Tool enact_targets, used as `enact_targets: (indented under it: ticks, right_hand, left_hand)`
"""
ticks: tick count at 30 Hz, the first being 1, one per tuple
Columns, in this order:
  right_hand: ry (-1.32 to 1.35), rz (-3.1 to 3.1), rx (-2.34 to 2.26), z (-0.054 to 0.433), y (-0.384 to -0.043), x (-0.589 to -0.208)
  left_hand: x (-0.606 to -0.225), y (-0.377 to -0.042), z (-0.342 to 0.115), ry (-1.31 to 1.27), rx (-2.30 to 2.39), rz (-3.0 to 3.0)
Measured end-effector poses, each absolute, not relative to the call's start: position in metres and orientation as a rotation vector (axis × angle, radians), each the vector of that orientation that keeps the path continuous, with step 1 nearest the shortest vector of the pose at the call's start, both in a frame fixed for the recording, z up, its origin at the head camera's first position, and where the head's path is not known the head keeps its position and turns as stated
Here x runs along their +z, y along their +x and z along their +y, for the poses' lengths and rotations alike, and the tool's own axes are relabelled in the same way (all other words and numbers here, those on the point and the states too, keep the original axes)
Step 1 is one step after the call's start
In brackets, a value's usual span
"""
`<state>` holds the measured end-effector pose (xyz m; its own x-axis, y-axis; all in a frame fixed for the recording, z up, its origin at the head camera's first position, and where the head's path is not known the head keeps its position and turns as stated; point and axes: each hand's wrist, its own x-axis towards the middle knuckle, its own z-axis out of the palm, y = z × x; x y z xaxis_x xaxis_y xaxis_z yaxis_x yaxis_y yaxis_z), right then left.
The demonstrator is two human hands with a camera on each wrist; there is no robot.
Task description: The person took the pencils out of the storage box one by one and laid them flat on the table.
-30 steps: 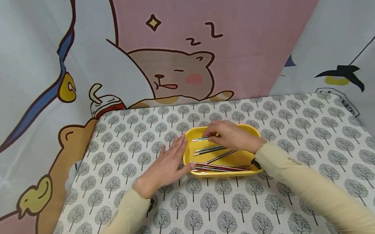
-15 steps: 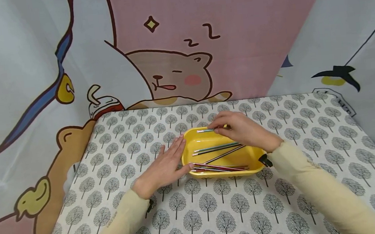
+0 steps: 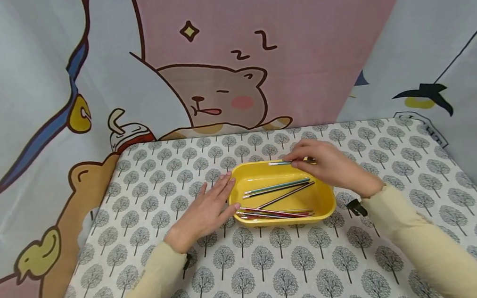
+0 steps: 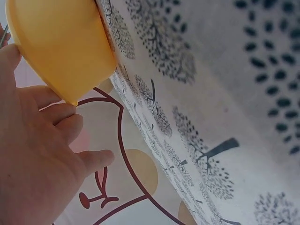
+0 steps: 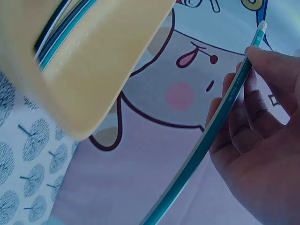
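Observation:
A yellow oblong tub [image 3: 257,173] stands on the table in the head view with several pencils in it. A green pencil [image 3: 277,186] and dark ones lie in its middle; a red pencil [image 3: 274,211] and others gather along the near side. My left hand [image 3: 203,213] touches the tub's left rim with extended fingers; the left wrist view shows its fingertips at that rim. Over the tub's far right rim, my right hand [image 3: 331,162] pinches a teal pencil [image 5: 187,164] between thumb and fingers. Its white eraser end sticks up past the thumb in the right wrist view.
A tree-patterned cloth [image 3: 262,270] covers the table around the tub. Behind the table hangs a curtain [image 3: 297,44] with cartoon animals. A small black clip-like piece [image 3: 356,208] is at the right sleeve cuff.
My right hand has risen from inside the tub with the teal pencil and moved right and toward the far rim. The left hand stays at the left rim.

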<state>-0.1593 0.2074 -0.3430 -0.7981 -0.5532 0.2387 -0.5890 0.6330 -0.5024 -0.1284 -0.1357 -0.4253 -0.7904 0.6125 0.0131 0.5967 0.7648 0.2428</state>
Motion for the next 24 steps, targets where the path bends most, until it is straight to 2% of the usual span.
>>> enact_targets:
  ticks: [24]
  right_hand:
    - [0.692,-2.789,0.878,0.283,-0.138,-0.358]
  left_hand:
    - [-0.429,-0.129,-0.136,1.019,0.408,2.925]
